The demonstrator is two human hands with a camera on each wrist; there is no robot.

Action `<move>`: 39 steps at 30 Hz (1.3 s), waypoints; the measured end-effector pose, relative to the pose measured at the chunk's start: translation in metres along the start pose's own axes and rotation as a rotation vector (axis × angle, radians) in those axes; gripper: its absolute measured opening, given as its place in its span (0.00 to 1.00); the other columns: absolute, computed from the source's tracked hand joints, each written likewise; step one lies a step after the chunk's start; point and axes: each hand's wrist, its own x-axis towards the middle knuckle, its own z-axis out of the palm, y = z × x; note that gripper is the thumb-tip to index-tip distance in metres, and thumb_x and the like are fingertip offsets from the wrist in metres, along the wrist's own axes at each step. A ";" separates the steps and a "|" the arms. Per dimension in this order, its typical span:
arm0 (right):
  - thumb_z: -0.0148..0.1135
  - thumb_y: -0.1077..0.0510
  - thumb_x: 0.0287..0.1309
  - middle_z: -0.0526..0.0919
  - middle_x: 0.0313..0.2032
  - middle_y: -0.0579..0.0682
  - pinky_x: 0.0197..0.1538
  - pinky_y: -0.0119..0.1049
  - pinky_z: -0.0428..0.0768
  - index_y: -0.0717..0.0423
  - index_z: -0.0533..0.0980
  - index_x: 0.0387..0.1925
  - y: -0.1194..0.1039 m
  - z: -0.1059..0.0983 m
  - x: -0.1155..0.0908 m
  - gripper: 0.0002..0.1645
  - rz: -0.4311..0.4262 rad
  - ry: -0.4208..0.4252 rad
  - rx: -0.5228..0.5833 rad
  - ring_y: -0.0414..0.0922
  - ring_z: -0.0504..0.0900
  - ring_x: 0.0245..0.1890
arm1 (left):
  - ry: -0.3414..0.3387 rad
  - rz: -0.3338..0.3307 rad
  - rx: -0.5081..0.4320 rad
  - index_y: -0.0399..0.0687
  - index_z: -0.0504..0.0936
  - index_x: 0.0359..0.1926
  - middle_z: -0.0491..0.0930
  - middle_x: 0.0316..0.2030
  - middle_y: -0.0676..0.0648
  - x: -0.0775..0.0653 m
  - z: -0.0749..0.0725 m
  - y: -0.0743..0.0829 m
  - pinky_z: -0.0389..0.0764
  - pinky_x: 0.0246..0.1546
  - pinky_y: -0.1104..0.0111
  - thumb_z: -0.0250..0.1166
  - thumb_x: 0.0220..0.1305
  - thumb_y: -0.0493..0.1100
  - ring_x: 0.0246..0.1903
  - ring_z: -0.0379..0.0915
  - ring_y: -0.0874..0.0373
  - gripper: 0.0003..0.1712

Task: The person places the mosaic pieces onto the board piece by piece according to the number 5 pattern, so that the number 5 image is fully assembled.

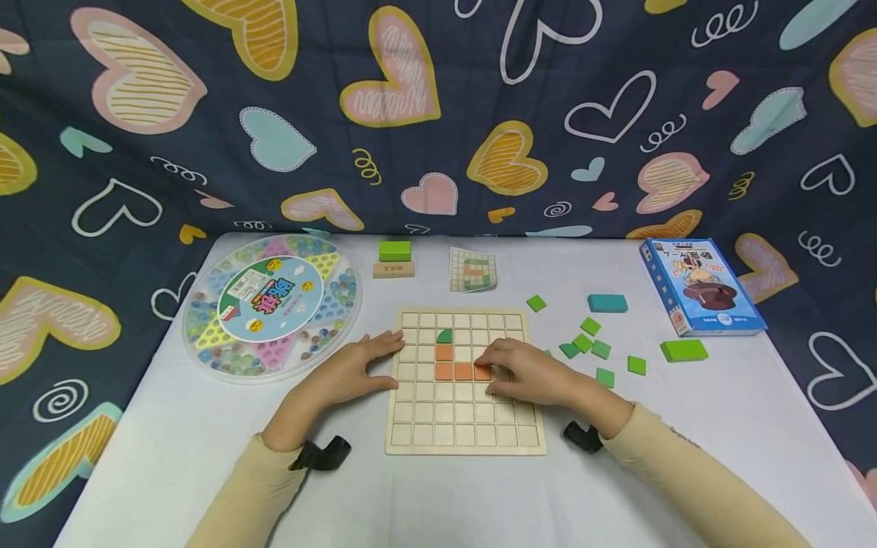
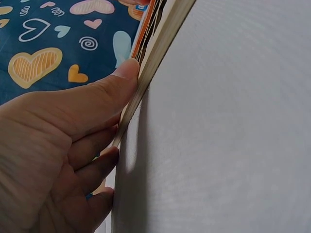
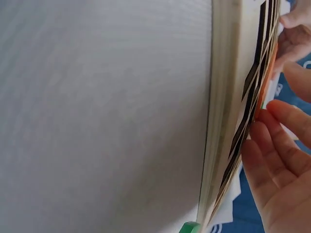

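A light wooden grid board (image 1: 466,435) lies on the white table. Along its left edge, my left hand (image 1: 348,371) rests with thumb and fingers spread; the thumb (image 2: 127,69) touches the rim in the left wrist view. My right hand (image 1: 530,371) is over the board's right half, its fingertips at the rightmost orange square tile (image 1: 483,373), thumb held apart. Two more orange tiles (image 1: 444,371) sit in the same row, with another above them and a green quarter-round tile (image 1: 444,336) at the top. The right palm covers several cells.
Loose green square tiles (image 1: 601,349) lie right of the board, near a teal block (image 1: 607,304) and a green block (image 1: 684,351). A blue box (image 1: 706,285) stands back right. Behind the board are a pattern card (image 1: 473,269) and stacked blocks (image 1: 395,251). A round marble game (image 1: 270,304) is left.
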 end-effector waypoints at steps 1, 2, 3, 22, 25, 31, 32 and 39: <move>0.66 0.51 0.56 0.79 0.50 0.46 0.58 0.43 0.76 0.55 0.78 0.52 -0.001 -0.001 0.000 0.22 0.004 0.000 -0.002 0.44 0.76 0.54 | 0.003 0.003 -0.002 0.40 0.71 0.64 0.64 0.68 0.46 0.000 0.000 0.000 0.56 0.70 0.51 0.71 0.52 0.52 0.68 0.57 0.51 0.40; 0.66 0.51 0.56 0.79 0.50 0.46 0.58 0.42 0.76 0.55 0.78 0.52 -0.001 -0.001 0.000 0.22 0.008 0.001 -0.005 0.44 0.76 0.53 | 0.004 0.004 -0.002 0.40 0.71 0.64 0.64 0.68 0.46 0.000 0.000 0.000 0.56 0.70 0.51 0.71 0.52 0.51 0.68 0.57 0.51 0.40; 0.66 0.51 0.56 0.79 0.50 0.46 0.58 0.42 0.77 0.55 0.78 0.52 -0.001 -0.002 0.000 0.22 0.010 0.005 -0.004 0.43 0.76 0.53 | 0.004 0.003 -0.005 0.40 0.71 0.64 0.63 0.68 0.46 0.000 -0.001 0.000 0.56 0.70 0.51 0.71 0.52 0.52 0.69 0.57 0.51 0.40; 0.65 0.60 0.56 0.78 0.54 0.60 0.55 0.51 0.79 0.64 0.72 0.58 0.063 -0.064 0.000 0.27 0.226 0.178 0.124 0.56 0.77 0.54 | 0.012 0.015 -0.004 0.40 0.71 0.64 0.63 0.68 0.46 -0.001 0.000 0.000 0.55 0.71 0.52 0.70 0.53 0.52 0.69 0.57 0.51 0.40; 0.64 0.61 0.57 0.77 0.56 0.62 0.57 0.51 0.77 0.65 0.72 0.58 0.079 -0.068 0.004 0.28 0.291 0.149 0.145 0.57 0.75 0.56 | 0.010 0.013 -0.007 0.39 0.71 0.63 0.64 0.68 0.46 -0.003 0.003 0.000 0.55 0.71 0.52 0.70 0.53 0.52 0.68 0.57 0.50 0.40; 0.62 0.63 0.57 0.75 0.58 0.62 0.58 0.51 0.76 0.63 0.71 0.60 0.100 -0.066 0.007 0.27 0.419 0.023 0.146 0.58 0.74 0.58 | 0.000 0.006 -0.012 0.40 0.71 0.64 0.63 0.68 0.46 -0.007 0.008 0.000 0.55 0.70 0.51 0.70 0.53 0.52 0.68 0.57 0.50 0.39; 0.62 0.64 0.58 0.75 0.58 0.62 0.58 0.51 0.76 0.62 0.71 0.60 0.102 -0.066 0.008 0.27 0.429 0.008 0.146 0.58 0.74 0.58 | 0.000 0.009 -0.010 0.40 0.71 0.64 0.64 0.68 0.46 -0.007 0.008 -0.001 0.55 0.70 0.51 0.70 0.53 0.52 0.68 0.58 0.50 0.39; 0.62 0.68 0.55 0.77 0.50 0.60 0.54 0.49 0.78 0.62 0.75 0.54 0.106 -0.066 0.011 0.23 0.435 0.057 0.145 0.56 0.76 0.52 | 0.009 0.015 0.007 0.40 0.71 0.63 0.64 0.68 0.46 -0.003 0.004 -0.001 0.55 0.70 0.51 0.70 0.53 0.52 0.68 0.58 0.50 0.39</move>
